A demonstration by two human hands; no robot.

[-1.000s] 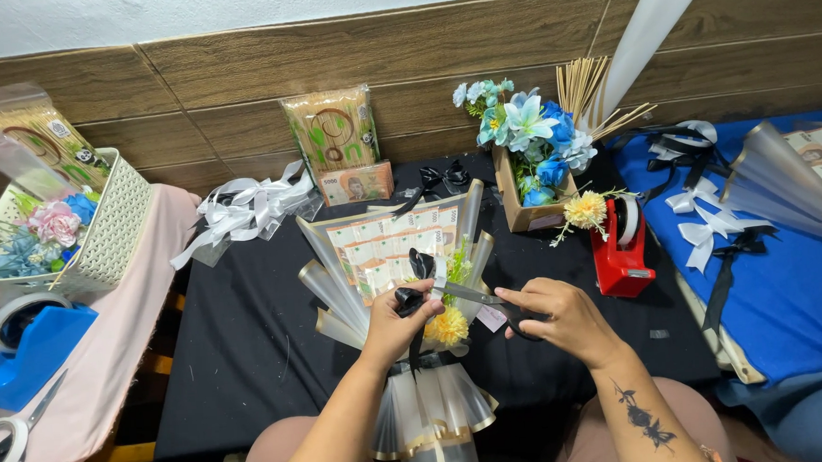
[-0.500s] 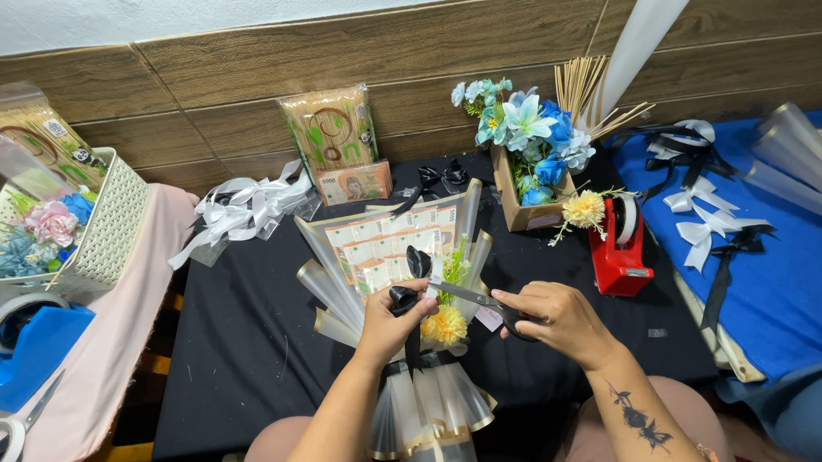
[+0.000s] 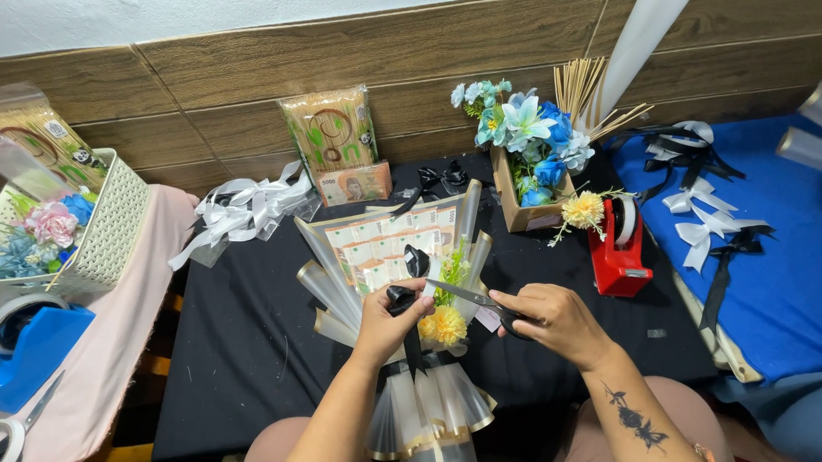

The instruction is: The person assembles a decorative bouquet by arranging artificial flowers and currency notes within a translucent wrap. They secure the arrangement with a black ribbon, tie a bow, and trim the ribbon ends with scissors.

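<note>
A wrapped bouquet (image 3: 389, 251) of folded banknotes lies on the black cloth in front of me, with a yellow flower (image 3: 446, 325) low in it. My left hand (image 3: 390, 324) pinches a black ribbon bow (image 3: 414, 267) against the bouquet. My right hand (image 3: 554, 321) grips scissors (image 3: 466, 296), whose blades point left toward the ribbon, just under the bow. The bouquet's gold-edged translucent skirt (image 3: 430, 410) hangs between my knees.
A red tape dispenser (image 3: 620, 249) stands to the right, next to a cardboard box of blue artificial flowers (image 3: 525, 150) and sticks. White ribbon bows (image 3: 241, 210) lie at the left back. A white basket (image 3: 102, 230) sits at far left. Bows lie on the blue cloth (image 3: 788, 267) at right.
My hands stayed on the bouquet; the right hand shifted slightly and the scissors' blades now reach closer to the black ribbon. The view tilted slightly.
</note>
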